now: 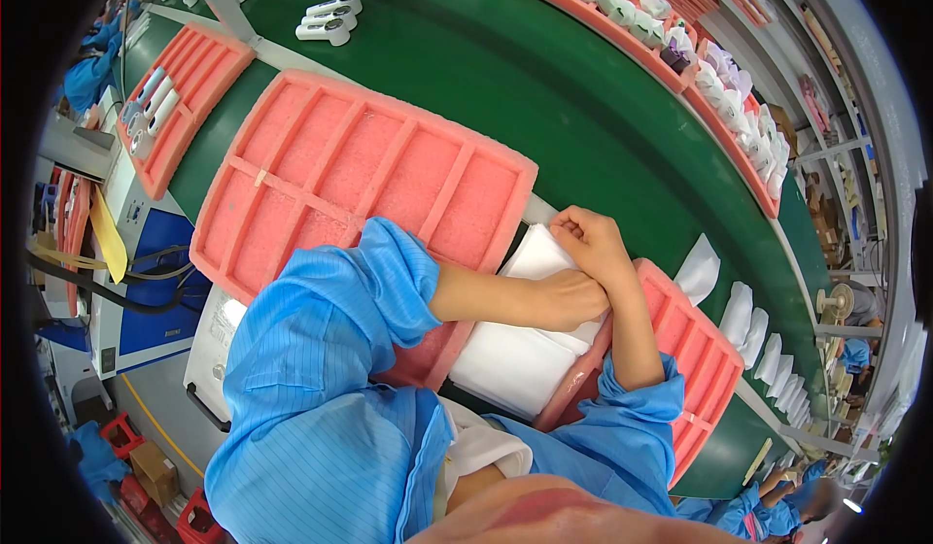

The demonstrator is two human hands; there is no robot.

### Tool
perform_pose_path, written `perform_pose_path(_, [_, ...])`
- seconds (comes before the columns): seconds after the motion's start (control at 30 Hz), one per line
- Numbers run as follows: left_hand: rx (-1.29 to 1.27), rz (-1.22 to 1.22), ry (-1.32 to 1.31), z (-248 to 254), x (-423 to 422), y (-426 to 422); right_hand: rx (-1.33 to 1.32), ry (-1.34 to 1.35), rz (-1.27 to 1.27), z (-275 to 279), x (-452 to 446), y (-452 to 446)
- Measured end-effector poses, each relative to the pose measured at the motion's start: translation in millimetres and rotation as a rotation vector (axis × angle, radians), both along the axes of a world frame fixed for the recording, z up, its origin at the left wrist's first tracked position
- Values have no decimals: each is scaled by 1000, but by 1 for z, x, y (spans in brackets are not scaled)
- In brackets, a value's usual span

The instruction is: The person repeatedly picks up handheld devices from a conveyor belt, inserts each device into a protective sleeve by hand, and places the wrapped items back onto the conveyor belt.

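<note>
My left hand (571,301) reaches in from the left and lies curled over a stack of white sheets or pouches (510,364). Its knuckles show, but the fingertips are hidden. Just beyond it, my right hand (586,238) is bent inward with its fingers closed at the stack's far end. The wrist of that arm meets my left hand. Whatever either hand holds, if anything, cannot be made out. The stack lies between a large pink foam tray (355,107) with bare compartments on the left and a smaller pink tray (685,345) on the right.
White handheld devices (330,19) lie on the green bench (466,68). More stand in a pink tray (185,68) at left. Wrapped items fill long pink trays (671,78) at the far right. White pouches (739,316) line the bench at right. Co-workers in blue sit at the edges.
</note>
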State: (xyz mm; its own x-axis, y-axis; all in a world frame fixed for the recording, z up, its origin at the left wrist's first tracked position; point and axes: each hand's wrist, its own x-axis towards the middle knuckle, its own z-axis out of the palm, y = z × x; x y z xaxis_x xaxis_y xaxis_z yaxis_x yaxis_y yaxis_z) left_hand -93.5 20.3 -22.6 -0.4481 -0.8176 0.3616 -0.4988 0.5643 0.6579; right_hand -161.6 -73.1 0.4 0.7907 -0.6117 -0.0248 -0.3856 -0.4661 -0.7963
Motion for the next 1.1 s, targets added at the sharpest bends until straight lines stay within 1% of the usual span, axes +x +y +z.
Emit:
perform_pose_path(0.4, [-64, -39, -32, -3, 0, -2, -10, 8, -9, 3, 1, 2])
perform_pose_path(0.6, [-69, -29, -49, 6, 1, 3, -27, 13, -20, 4, 1, 4])
perform_pose_path(0.7, [-55, -36, -54, -11, -5, -1, -45, -4, -22, 3, 1, 3])
perform_pose_path(0.8, [47, -42, -95, -3, -3, 0, -52, 63, -39, 5, 2, 2])
perform_pose_path(0.9, [97, -50, -126, 4, -1, 0, -409, -274, 20, 33, 17, 9])
perform_pose_path(1.0, [-209, 13, 98, -22, -9, -7, -435, -225, 274, 39, 28, 12])
perform_pose_path(1.1, [-189, 30, 118, -10, -6, -2, -499, -145, 426, 38, 44, 16])
